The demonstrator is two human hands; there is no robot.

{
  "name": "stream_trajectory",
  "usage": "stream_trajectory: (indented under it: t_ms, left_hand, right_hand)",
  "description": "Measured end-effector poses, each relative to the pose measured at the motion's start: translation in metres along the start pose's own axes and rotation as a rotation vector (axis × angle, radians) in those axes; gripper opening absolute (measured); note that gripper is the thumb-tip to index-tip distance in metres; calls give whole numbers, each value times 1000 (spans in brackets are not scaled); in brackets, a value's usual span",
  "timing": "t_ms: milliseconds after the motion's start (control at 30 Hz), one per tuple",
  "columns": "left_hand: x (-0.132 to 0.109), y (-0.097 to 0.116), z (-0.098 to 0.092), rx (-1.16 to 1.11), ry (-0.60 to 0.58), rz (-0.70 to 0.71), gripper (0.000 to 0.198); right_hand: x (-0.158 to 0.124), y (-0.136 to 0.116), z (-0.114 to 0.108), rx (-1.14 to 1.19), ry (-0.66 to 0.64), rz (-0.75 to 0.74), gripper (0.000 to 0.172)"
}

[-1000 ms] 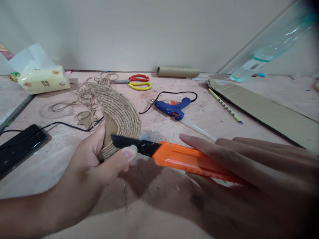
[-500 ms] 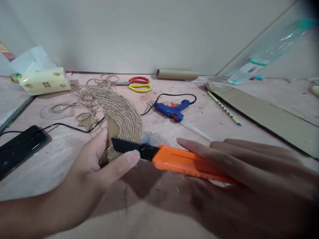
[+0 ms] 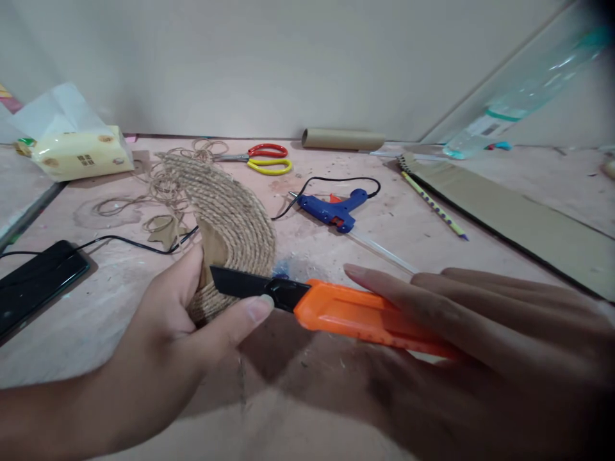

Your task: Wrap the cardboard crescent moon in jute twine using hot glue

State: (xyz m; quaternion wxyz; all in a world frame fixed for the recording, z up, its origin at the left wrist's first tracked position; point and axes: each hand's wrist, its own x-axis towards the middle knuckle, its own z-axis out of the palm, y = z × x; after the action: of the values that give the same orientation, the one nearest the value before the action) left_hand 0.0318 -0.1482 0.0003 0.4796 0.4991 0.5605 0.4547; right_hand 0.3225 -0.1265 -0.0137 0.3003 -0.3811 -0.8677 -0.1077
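My left hand (image 3: pixel 177 333) grips a crescent-shaped cardboard piece covered in rows of jute twine (image 3: pixel 245 218). Bare cardboard shows along its inner edge, by my fingers. An orange utility knife (image 3: pixel 346 314) with a black blade lies in my right hand (image 3: pixel 461 326), its fingers stretched along the handle. The blade points left, in front of the lower part of the twine-covered piece; whether it touches is unclear. My left thumb tip is at the blade's base. A loose tangle of twine (image 3: pixel 166 186) lies behind the piece.
Around the table are a blue glue gun (image 3: pixel 331 210) with a glue stick, red-and-yellow scissors (image 3: pixel 269 160), a phone (image 3: pixel 43 282) on a cable, a tissue pack (image 3: pixel 81 153), a cardboard tube (image 3: pixel 343 139), a pencil (image 3: pixel 435 206), a cardboard sheet (image 3: pixel 519 218) and a plastic bottle (image 3: pixel 509 109).
The view has shifted very slightly. The twine-covered piece is tilted a little differently, and the blade tip has moved slightly left. Both hands keep their holds.
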Motion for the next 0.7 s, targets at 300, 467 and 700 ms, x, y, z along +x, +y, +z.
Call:
stream_trajectory:
  t_ms: [300, 467, 700]
  left_hand:
    - [-1, -2, -4, -37, -26, -16, 15]
    - [-4, -5, -6, -6, -37, -32, 18]
    - [-1, -3, -3, 52, 31, 9, 18]
  right_hand:
    - [12, -9, -13, -2, -144, -82, 52]
    - [7, -1, -12, -12, -140, -100, 49]
    - [6, 0, -17, -33, -140, -98, 51]
